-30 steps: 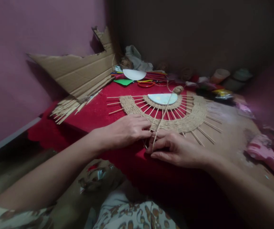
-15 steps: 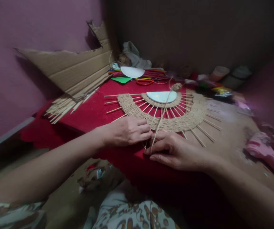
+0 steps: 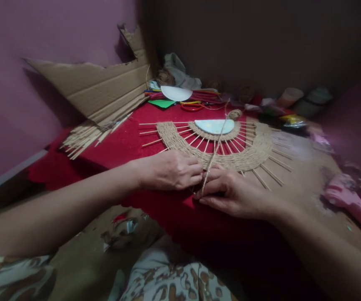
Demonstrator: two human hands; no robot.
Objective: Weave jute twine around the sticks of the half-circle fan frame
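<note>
A half-round frame of thin wooden sticks (image 3: 264, 174) fans out around a pale blue half disc (image 3: 214, 126). Jute twine is woven through it in a narrow inner band and a wide outer band (image 3: 180, 146). At the near edge, my left hand (image 3: 175, 170) is closed, its fingertips bent over the sticks; what they pinch is hidden. My right hand (image 3: 230, 190) touches the left fingertips and pinches a strand of jute twine (image 3: 214, 156). That strand crosses the weaving from a small twine ball (image 3: 234, 114) behind the half disc.
A bundle of loose sticks (image 3: 81, 140) lies left beside propped cardboard (image 3: 105, 83). Behind are red-handled scissors (image 3: 192, 107), a white half disc (image 3: 176, 93) and green paper (image 3: 162, 103). A pink glue gun (image 3: 351, 205) lies right. Scraps (image 3: 126, 225) litter the floor.
Both hands have shifted slightly to the right along the near edge of the weaving, staying together. My right hand keeps its pinch on the twine. The view has moved a little.
</note>
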